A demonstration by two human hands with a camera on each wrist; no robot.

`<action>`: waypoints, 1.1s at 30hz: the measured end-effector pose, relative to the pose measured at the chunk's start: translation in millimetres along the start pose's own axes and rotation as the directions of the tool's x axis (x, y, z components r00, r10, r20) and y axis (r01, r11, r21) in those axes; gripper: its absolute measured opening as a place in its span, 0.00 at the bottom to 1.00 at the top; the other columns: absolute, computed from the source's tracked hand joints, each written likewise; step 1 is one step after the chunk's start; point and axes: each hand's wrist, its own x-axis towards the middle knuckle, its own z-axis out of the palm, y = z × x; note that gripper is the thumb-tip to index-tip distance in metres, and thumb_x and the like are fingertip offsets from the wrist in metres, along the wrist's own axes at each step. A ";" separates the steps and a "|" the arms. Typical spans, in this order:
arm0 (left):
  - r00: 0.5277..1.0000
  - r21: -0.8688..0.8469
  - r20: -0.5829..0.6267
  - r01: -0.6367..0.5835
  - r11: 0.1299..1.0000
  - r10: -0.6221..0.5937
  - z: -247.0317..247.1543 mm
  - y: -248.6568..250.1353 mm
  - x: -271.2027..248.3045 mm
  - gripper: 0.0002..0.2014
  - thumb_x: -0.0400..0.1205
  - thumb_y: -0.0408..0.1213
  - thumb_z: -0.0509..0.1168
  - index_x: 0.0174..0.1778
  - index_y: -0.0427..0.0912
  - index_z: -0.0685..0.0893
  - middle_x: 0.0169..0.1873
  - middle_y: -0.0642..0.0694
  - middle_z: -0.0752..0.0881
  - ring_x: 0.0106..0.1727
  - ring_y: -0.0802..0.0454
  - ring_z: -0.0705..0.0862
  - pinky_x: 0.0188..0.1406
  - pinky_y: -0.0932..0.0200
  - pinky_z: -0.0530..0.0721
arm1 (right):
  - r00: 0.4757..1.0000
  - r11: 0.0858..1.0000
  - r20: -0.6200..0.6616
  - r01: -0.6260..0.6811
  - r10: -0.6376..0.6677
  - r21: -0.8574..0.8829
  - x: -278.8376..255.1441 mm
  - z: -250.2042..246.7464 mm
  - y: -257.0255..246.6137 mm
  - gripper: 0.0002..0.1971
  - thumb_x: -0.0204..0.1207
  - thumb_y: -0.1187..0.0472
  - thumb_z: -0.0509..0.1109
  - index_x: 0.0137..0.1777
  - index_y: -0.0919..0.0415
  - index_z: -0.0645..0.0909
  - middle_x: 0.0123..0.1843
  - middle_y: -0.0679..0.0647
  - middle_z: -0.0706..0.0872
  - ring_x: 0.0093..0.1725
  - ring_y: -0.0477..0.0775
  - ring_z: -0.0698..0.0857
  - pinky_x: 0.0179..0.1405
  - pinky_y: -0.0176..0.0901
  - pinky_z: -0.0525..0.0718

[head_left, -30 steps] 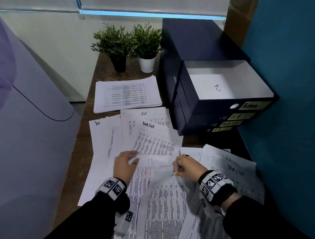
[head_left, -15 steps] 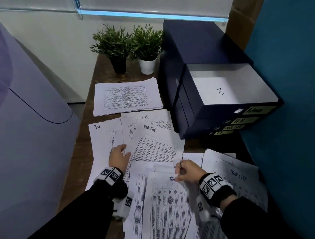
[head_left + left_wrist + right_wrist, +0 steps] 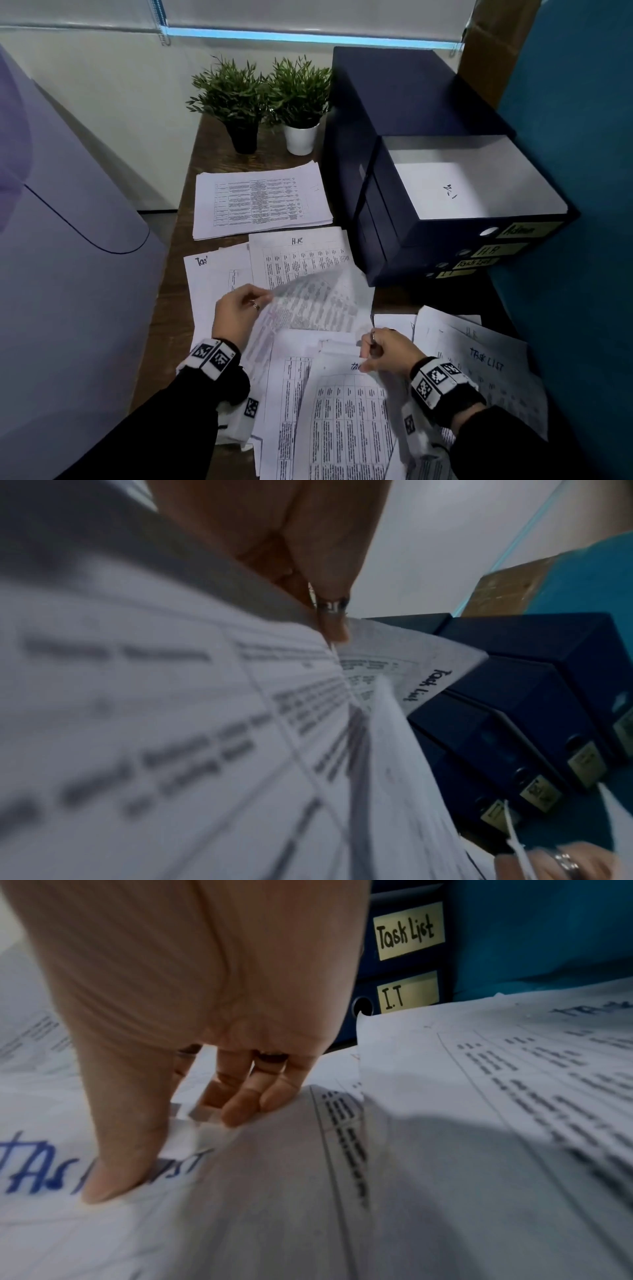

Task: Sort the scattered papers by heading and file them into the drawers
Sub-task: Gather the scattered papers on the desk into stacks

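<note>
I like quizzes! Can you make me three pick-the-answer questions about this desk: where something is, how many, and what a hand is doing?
1. Where are the potted plants?
A. at the desk's far end
B. inside the drawer
C. on the cabinet

2. How many potted plants?
A. one
B. two
C. four

3. What is the left hand doing?
A. resting flat
B. pinching a lifted sheet
C. pulling the top drawer

Answers: 1 A, they stand beyond the papers; 2 B, one black pot, one white; 3 B, its fingers grip the sheet's edge.

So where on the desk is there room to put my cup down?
Bare wood shows along the desk's left edge beside the loose papers, and in front of the two plants, behind the neat stack. The near part is crowded with sheets under both hands.
</note>
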 end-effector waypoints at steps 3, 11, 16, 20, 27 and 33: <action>0.997 -0.082 -0.073 -0.009 0.997 0.003 -6.4 6.2 0.5 0.08 0.75 0.31 0.71 0.33 0.43 0.80 0.31 0.44 0.86 0.30 0.54 0.78 0.30 0.62 0.74 | 0.999 1.000 -0.040 0.022 -0.022 -0.007 -6.9 -3.6 -6.0 0.15 0.67 0.61 0.78 0.28 0.49 0.75 0.45 0.40 0.73 0.45 0.31 0.78 0.47 0.26 0.75; 0.995 -0.054 0.045 -0.089 0.995 0.092 -39.1 21.1 0.1 0.16 0.81 0.24 0.60 0.42 0.51 0.86 0.42 0.60 0.88 0.47 0.69 0.84 0.46 0.78 0.76 | 0.847 0.969 -0.521 0.202 -0.100 0.142 -4.3 -60.3 -69.5 0.04 0.74 0.59 0.72 0.38 0.52 0.82 0.39 0.46 0.86 0.38 0.42 0.82 0.45 0.39 0.79; 0.980 -0.096 0.179 -0.073 0.993 0.089 -42.4 42.1 -19.4 0.13 0.75 0.32 0.71 0.53 0.49 0.83 0.45 0.58 0.88 0.42 0.69 0.86 0.43 0.72 0.84 | 0.741 0.925 -0.671 0.284 -0.044 0.253 28.1 -82.0 -129.6 0.08 0.71 0.58 0.75 0.35 0.54 0.78 0.35 0.49 0.87 0.38 0.51 0.85 0.43 0.40 0.84; 0.990 -0.088 0.060 -0.123 0.988 0.129 -49.7 52.6 -28.0 0.16 0.75 0.23 0.68 0.50 0.49 0.81 0.38 0.58 0.86 0.37 0.64 0.86 0.29 0.78 0.80 | 0.656 0.823 -0.755 0.425 0.008 0.378 35.5 -79.5 -157.7 0.12 0.69 0.63 0.76 0.38 0.51 0.74 0.44 0.50 0.81 0.40 0.43 0.81 0.41 0.29 0.83; 0.999 -0.341 -0.032 -0.016 0.940 0.006 -99.3 50.9 1.0 0.16 0.75 0.24 0.68 0.54 0.46 0.85 0.49 0.48 0.89 0.51 0.53 0.88 0.51 0.57 0.87 | 0.948 0.658 -0.256 0.071 0.189 0.750 36.6 -43.3 -133.7 0.49 0.62 0.51 0.81 0.78 0.49 0.54 0.74 0.55 0.67 0.70 0.52 0.70 0.73 0.52 0.70; 0.991 -0.289 -0.033 0.114 0.951 -0.128 -99.1 15.2 30.9 0.23 0.79 0.32 0.66 0.70 0.40 0.70 0.56 0.46 0.82 0.55 0.50 0.83 0.52 0.54 0.81 | 0.973 0.601 -0.122 -0.022 0.198 0.799 49.8 -20.5 -134.1 0.07 0.76 0.58 0.70 0.51 0.57 0.79 0.51 0.55 0.89 0.47 0.47 0.87 0.55 0.45 0.85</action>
